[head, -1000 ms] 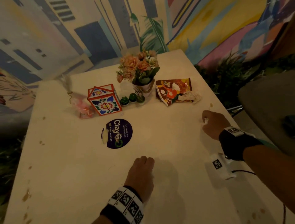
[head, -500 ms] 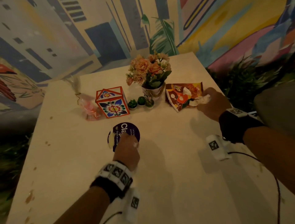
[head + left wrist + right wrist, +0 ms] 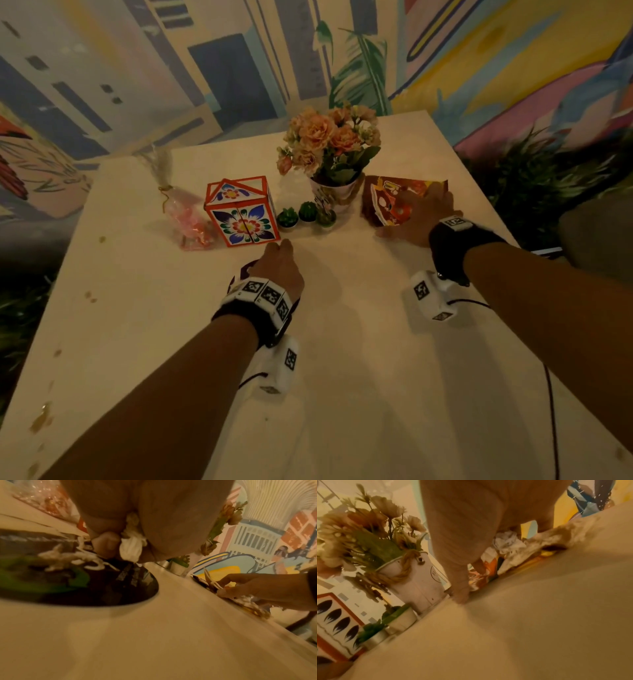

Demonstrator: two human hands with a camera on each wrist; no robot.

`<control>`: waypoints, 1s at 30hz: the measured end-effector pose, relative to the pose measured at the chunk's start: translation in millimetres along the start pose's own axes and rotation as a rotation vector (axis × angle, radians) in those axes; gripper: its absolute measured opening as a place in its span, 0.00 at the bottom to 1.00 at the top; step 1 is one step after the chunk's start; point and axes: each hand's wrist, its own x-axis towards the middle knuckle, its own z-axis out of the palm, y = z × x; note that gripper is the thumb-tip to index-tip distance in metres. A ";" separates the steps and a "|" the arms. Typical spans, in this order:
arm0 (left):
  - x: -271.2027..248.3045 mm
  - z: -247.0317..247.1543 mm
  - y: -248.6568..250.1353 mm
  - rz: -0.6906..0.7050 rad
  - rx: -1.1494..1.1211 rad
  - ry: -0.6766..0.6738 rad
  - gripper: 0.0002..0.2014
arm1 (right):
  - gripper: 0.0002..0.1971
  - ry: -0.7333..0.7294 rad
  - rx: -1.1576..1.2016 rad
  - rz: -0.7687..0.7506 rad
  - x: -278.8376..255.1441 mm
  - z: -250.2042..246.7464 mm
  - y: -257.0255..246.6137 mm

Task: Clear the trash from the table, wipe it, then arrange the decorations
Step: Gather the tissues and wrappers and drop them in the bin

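Note:
My left hand (image 3: pixel 280 255) hovers over a round purple disc (image 3: pixel 244 270) on the white table (image 3: pixel 342 394), close in front of the floral box (image 3: pixel 241 212). In the left wrist view its curled fingers (image 3: pixel 106 545) hold a crumpled white tissue (image 3: pixel 131 547) above the disc (image 3: pixel 85 588). My right hand (image 3: pixel 416 212) lies on the red snack wrapper (image 3: pixel 387 195) at the right. In the right wrist view its thumb (image 3: pixel 462 595) meets the wrapper's (image 3: pixel 488 573) near corner, a finger presses on top, and another crumpled tissue (image 3: pixel 506 540) sits under the palm.
A pot of peach flowers (image 3: pixel 330 147) stands beside the wrapper, with three small cactus pots (image 3: pixel 306 212) in front. A clear bag of pink sweets (image 3: pixel 188 219) lies left of the box. Brown stains (image 3: pixel 41 419) mark the table's left edge. Plants (image 3: pixel 534 171) grow to the right.
My left hand has slid forward from the near table to the purple disc. My right hand has moved from the table's right side up onto the wrapper, covering the tissue there.

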 end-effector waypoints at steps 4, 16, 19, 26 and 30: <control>-3.7 5.7 6.9 0.038 0.055 0.054 0.27 | 0.37 0.110 -0.015 -0.038 -10.8 14.7 6.6; -8.9 7.8 26.5 0.067 -0.154 0.067 0.15 | 0.20 -0.029 0.204 -0.294 -76.2 29.3 7.2; -2.8 0.4 52.1 0.059 -0.378 0.072 0.26 | 0.23 0.027 0.290 -0.295 -89.9 20.1 23.8; 18.6 3.9 96.1 -0.066 -0.408 -0.030 0.46 | 0.41 -0.082 0.041 -0.166 -91.5 20.2 47.1; 19.4 16.0 104.4 0.030 -0.362 0.007 0.36 | 0.26 -0.110 0.069 -0.233 -96.8 34.1 47.0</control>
